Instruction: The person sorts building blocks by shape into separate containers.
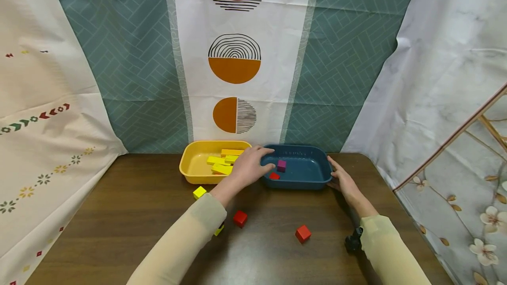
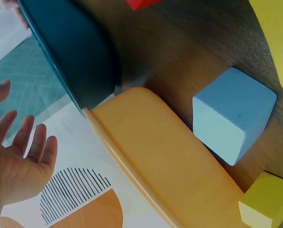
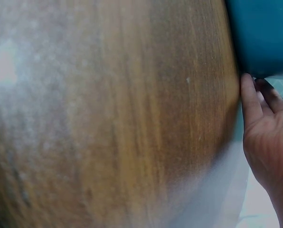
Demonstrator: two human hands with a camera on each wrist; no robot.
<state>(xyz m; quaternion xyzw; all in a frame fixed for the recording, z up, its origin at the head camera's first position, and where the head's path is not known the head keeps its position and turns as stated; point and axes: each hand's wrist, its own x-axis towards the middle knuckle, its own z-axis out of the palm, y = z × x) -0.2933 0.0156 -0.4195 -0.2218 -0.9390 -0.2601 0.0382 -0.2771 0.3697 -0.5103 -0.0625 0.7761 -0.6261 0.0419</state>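
Observation:
My left hand point(image 1: 250, 164) hovers over the left end of the dark blue tray point(image 1: 305, 185), fingers spread and thumb apart, with nothing in its grasp. Inside that tray lie a purple cube point(image 1: 281, 166) and a red block point(image 1: 274, 176). At the tray's right end, the fingers of my right hand point(image 1: 343, 182) touch the outer wall; the right wrist view shows the hand point(image 3: 269, 137) with extended fingers against the tray's corner point(image 3: 265, 42). In the left wrist view the left hand point(image 2: 23, 161) appears open, palm showing.
Left of the blue tray stands a yellow tray point(image 1: 190, 178) holding several yellow blocks point(image 1: 222, 169). In front lie a yellow cube point(image 1: 200, 192) and two red cubes, one left point(image 1: 240, 218), one right point(image 1: 303, 234). A light blue block point(image 2: 234, 114) sits beside the yellow tray.

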